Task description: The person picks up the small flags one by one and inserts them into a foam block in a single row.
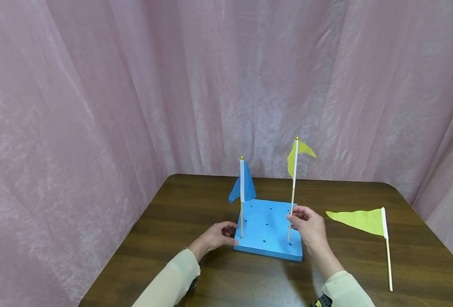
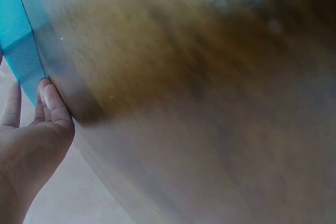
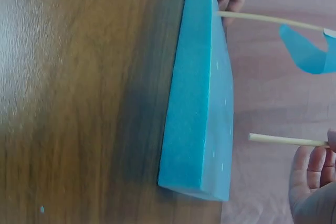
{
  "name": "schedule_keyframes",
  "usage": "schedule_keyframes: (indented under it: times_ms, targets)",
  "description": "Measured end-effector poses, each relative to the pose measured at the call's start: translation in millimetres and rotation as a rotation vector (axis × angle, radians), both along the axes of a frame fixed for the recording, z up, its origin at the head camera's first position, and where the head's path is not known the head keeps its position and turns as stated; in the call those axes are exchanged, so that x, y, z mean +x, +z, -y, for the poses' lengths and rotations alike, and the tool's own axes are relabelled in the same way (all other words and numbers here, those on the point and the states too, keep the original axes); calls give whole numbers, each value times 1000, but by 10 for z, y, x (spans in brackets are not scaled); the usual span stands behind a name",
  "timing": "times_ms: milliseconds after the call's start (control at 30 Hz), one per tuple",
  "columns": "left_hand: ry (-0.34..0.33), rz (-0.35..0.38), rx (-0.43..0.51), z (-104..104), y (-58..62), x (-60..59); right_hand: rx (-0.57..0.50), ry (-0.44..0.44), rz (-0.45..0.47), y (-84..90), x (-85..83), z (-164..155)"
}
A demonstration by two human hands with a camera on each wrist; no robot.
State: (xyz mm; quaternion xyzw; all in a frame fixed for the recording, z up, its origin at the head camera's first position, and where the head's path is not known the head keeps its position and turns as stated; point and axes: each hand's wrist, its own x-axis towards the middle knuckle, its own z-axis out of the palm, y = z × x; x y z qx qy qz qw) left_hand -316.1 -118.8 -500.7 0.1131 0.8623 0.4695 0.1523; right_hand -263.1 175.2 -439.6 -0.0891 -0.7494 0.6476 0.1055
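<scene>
While pinched low on its stick by the right hand (image 1: pixel 310 227), 1 yellow flag (image 1: pixel 296 158) stands upright at the blue foam board's (image 1: pixel 266 251) near-right hole; left hand (image 1: pixel 216 237), fingers relaxed, touches the board's left edge beside 1 blue flag (image 1: pixel 243 186); 1 spare yellow flag (image 1: pixel 364 221) lies flat on the brown table (image 1: pixel 249 281), well right

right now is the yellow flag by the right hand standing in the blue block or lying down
Standing. The yellow flag is upright, its stick foot in the blue foam block, pinched by the right hand. Another yellow flag lies flat on the table.
</scene>
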Motion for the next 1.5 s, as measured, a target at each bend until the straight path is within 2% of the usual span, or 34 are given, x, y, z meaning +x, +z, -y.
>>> schedule_keyframes:
  times_ms: [167,400,600,1200,1500]
  targets:
    - [3,1,-1,9,0,-5,1,31,-63,-41,-22,119]
    - [1,0,2,2,-3,-7,16,43,-100,-93,-48,238]
    - [7,-2,-5,-1,-10,-2,55,47,-96,-104,-49,294]
    - [6,-9,-3,4,-33,-13,-15,90,-106,-216,-139,461]
    - [-4,-14,11,-4,-46,-37,-16,102,-95,-271,-155,518]
